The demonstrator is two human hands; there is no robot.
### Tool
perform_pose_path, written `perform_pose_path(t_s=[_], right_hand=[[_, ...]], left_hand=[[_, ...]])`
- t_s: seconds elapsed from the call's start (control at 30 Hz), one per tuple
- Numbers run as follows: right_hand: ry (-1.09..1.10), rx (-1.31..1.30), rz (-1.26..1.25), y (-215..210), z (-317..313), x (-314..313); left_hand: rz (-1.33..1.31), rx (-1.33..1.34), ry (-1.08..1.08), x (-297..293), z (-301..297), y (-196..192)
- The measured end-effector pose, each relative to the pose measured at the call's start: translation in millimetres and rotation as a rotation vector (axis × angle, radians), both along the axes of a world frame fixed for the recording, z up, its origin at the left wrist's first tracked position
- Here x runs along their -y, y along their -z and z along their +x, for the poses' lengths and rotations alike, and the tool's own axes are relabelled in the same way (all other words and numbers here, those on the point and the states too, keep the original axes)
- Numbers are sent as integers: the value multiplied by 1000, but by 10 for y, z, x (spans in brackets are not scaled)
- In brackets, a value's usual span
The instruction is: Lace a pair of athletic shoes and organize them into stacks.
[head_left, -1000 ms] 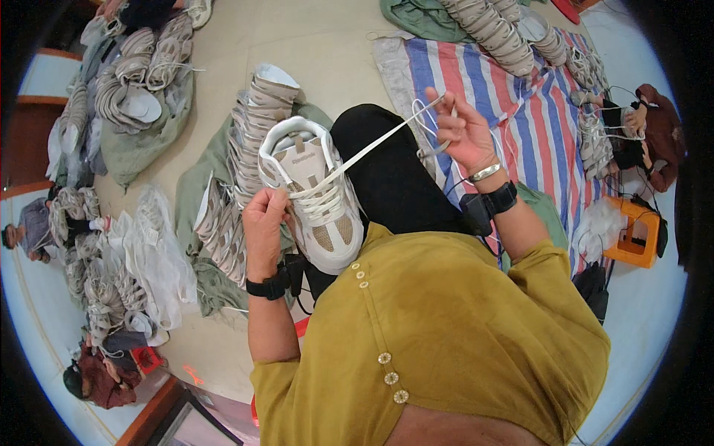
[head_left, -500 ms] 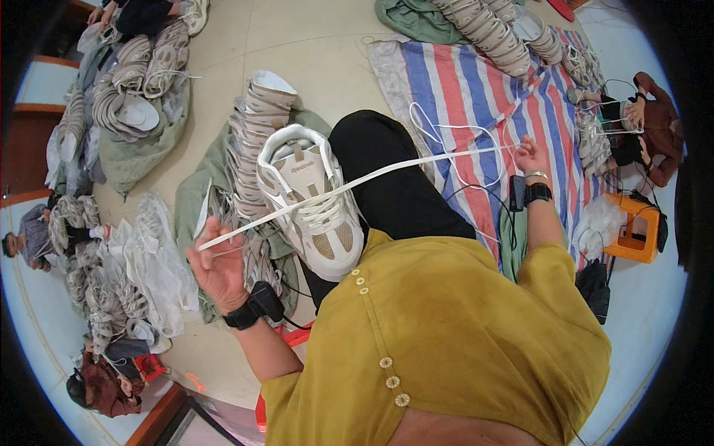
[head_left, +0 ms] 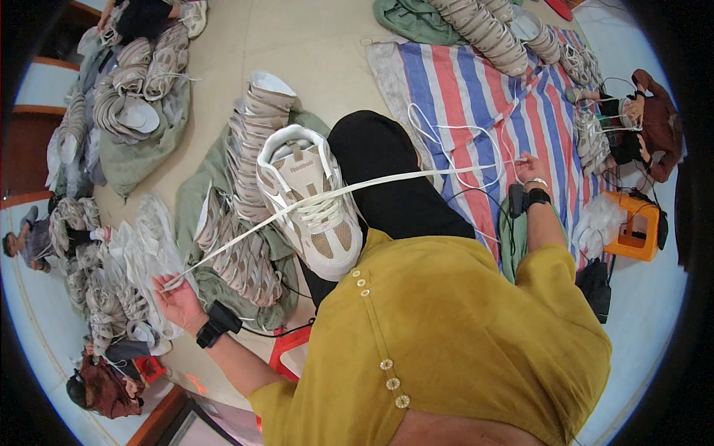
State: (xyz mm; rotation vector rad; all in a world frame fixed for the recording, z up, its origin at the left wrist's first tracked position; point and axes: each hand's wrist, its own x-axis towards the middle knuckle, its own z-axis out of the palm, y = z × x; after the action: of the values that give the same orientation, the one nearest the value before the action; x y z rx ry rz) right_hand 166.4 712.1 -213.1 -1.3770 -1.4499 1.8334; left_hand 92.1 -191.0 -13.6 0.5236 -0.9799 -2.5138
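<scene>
A white and beige sneaker [head_left: 332, 236] rests on my black-trousered lap, toe pointing at me. Its long white shoelace [head_left: 401, 177] stretches out to both sides from the lacing over the tongue. Far to the left, my left hand [head_left: 180, 303] is closed on one end of the lace. My right hand [head_left: 531, 169] pinches the other end, out over the striped sheet. Both stretches look nearly straight, and the right one sags slightly. A dark band with a small box sits on each wrist.
Stacked beige shoe uppers [head_left: 256, 141] lie on green cloth left of my knees. A striped sheet [head_left: 461, 97] covers the floor at right, with loose white lace [head_left: 454, 152] on it. An orange stool [head_left: 632, 229] stands far right. Other people [head_left: 658, 130] sit among shoe piles around the edges.
My left hand has moved left and toward me, drawing its lace end farther from the sneaker. My right hand has dropped slightly nearer. The sneaker has stayed in place.
</scene>
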Motion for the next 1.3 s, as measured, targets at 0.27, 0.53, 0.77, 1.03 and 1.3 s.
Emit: perform_pose_path(t_s=[0.27,0.53,0.77,1.03,1.3], right_hand=[[-522,-268,-419,-1277,-1446,1697],[-1522,-441,466,-2370,-1630,3400],[-1673,-376,869,-2317,-1552,3676],[-1718,-280,1016,-2326,-1597,3783],[-1655,-355,1417,-2273,-1509,3904]], left_hand=[[-120,269,-262,1219,739,134],[-227,496,-330,2418,1609,175],[-549,522,-13,-148,357,204],[-854,479,486,-2020,-192,-178],[-1186,90,583,-2612,-329,-271]])
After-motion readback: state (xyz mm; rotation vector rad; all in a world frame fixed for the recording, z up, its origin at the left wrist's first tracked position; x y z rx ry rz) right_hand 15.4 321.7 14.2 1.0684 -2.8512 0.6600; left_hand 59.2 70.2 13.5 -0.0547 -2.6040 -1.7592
